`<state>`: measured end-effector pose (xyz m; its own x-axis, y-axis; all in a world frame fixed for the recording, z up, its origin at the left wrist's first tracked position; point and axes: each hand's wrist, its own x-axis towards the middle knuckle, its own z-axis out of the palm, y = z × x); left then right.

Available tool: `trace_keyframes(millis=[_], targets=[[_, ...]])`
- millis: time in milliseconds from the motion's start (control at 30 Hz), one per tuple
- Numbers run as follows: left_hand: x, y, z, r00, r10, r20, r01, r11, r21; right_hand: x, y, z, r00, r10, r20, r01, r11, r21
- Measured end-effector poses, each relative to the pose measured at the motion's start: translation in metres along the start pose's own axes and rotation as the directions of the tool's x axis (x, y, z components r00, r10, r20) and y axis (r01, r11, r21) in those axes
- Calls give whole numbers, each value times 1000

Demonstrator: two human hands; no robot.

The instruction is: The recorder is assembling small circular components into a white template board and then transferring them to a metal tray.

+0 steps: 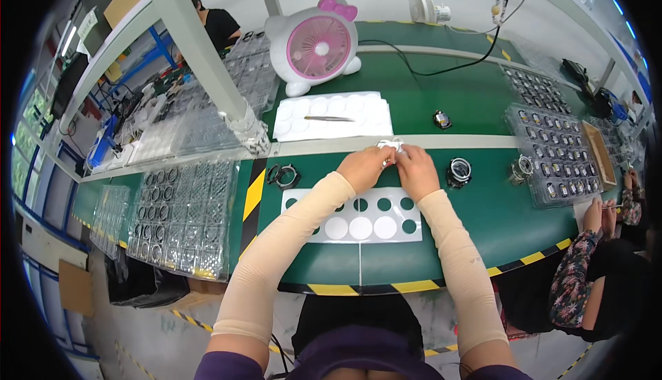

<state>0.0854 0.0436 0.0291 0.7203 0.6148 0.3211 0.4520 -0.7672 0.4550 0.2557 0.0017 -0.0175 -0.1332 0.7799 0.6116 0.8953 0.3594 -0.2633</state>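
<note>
My left hand (363, 169) and my right hand (416, 174) meet over the green bench, fingers closed round a small white crumpled piece (392, 145). Whether it is cloth or paper I cannot tell, and my fingers may hide something more inside it. Under my wrists lies a white sheet (317, 236) with round stickers (360, 227) and green gaps where the bench shows through. Left of my hands rest black rings (286, 176). A round dark watch-like case (458, 172) sits to the right, and a round metal part (521, 169) lies farther right.
Behind a pale rail (476, 142), tweezers (329, 118) lie on white sheets (293, 130), near a pink-and-white fan (318, 45) and a small watch-movement-like part (442, 119). Clear trays of rings (183, 218) stand left; trays of parts (557, 152) stand right, beside another person's hands (598, 216).
</note>
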Motion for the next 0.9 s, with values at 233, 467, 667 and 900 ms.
trace_keyframes(millis=[233,467,667,900], targets=[[0,-9,19,994,26,104,-29,999,23,-5,0,-3,975,197,-104,-193,980,46],[3,-16,18,987,-65,145,73,996,-53,1,1,1,987,60,-152,-74,993,-90],[12,-46,20,963,-269,-36,148,634,-759,-1,-1,4,993,120,7,-120,992,-41],[21,-12,20,965,-49,-257,-7,977,-215,-2,-4,-4,990,139,4,-139,990,-8]])
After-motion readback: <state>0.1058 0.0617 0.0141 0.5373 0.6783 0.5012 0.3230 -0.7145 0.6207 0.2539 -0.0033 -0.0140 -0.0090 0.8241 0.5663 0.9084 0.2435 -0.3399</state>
